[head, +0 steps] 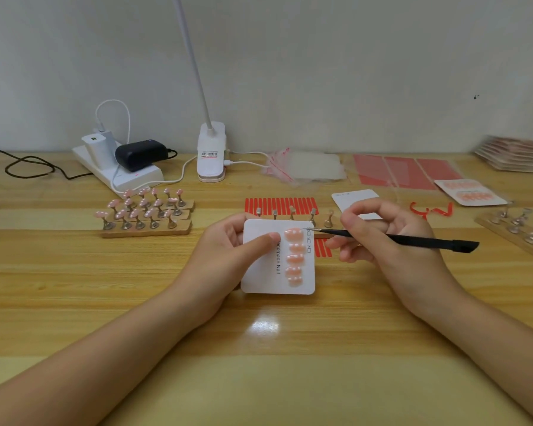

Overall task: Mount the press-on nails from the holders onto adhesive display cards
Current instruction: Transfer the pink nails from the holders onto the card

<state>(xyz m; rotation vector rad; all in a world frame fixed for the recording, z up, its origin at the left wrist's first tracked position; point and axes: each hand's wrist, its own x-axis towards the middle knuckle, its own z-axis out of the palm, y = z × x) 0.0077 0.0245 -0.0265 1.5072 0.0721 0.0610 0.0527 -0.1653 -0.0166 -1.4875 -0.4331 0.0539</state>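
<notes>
A wooden table (pixel 74 272) carries everything, backed by a pale wall. At its far left a white power strip (pixel 120 172) holds a white charger and a black adapter, with a clip lamp (pixel 210 152) beside it. Left of centre, three wooden holders (pixel 146 224) stand in rows, each post topped with a pink press-on nail. Far right, a stack of filled cards (pixel 511 153) sits blurred, near red adhesive sheets (pixel 406 173) and clear bags (pixel 305 166). The left hand (pixel 228 250) grasps the white display card (pixel 277 256), thumb pressed on its face; five pink nails (pixel 294 256) sit in a column on it. The right hand (pixel 388 238) pinches a black pen (pixel 413 241), tip touching the card's top right checkboxes. Behind the card, a holder (pixel 293 215) has bare posts over red strips
</notes>
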